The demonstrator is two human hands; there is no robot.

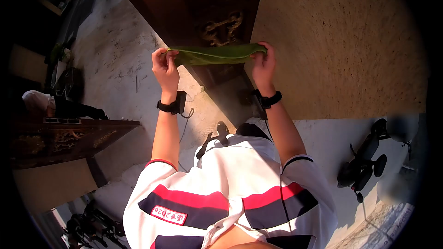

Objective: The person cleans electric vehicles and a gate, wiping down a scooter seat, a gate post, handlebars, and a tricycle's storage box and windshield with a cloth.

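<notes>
A green cloth is stretched sideways between my two hands, out in front of me. My left hand pinches its left end between thumb and fingers. At the opposite end, my right hand grips the corner, thumb against fingers. The cloth sags slightly along its middle and overlaps a dark wooden panel with gold carved ornament. Each wrist wears a black strap with a small device, and thin cables run from them.
A rough tan wall stands on the right. Below it is a black scooter. At the left, a person is beside another dark carved panel. Several bikes stand at lower left. Pale concrete ground spreads ahead.
</notes>
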